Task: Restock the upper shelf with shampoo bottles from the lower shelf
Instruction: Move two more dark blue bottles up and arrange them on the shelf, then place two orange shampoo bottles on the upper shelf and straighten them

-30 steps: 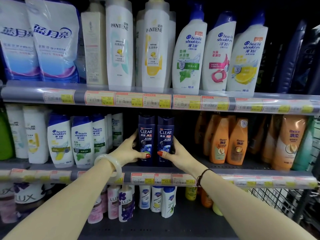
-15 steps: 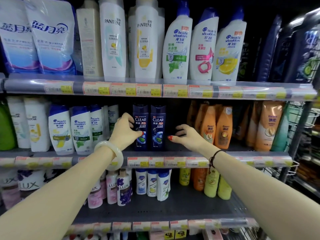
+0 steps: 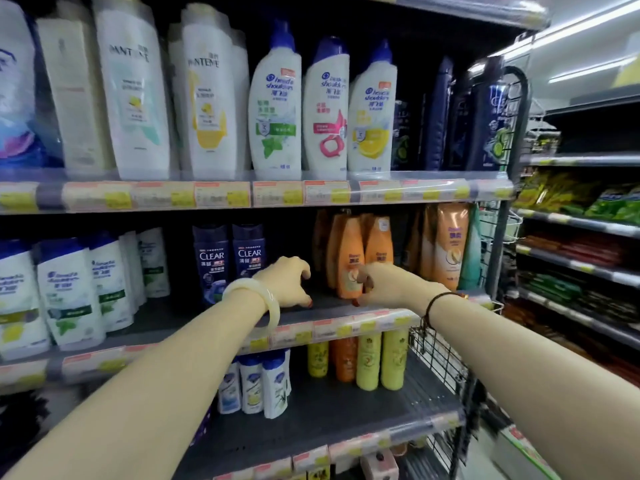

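Observation:
Two dark blue Clear shampoo bottles (image 3: 228, 259) stand on the middle shelf (image 3: 332, 329). Right of them is a group of orange shampoo bottles (image 3: 349, 251). My left hand (image 3: 287, 282) hovers over the bare shelf gap between the two groups, fingers loosely curled and holding nothing. My right hand (image 3: 381, 285) reaches to the front orange bottle and its fingers and thumb curl round the bottle's lower right edge. The upper shelf (image 3: 221, 195) carries tall white Pantene bottles (image 3: 204, 98) and Head & Shoulders bottles (image 3: 275, 109).
Dark bottles (image 3: 485, 112) fill the upper shelf's right end. Small white Head & Shoulders bottles (image 3: 69, 289) stand left on the middle shelf. Yellow and orange bottles (image 3: 369, 362) sit on the shelf below. A black wire rack (image 3: 440, 348) borders the right side, with another aisle's shelves (image 3: 581, 237) beyond.
Both hands left the Clear bottles and moved right. The right hand reached the front orange bottle, and the view swung right and drew back.

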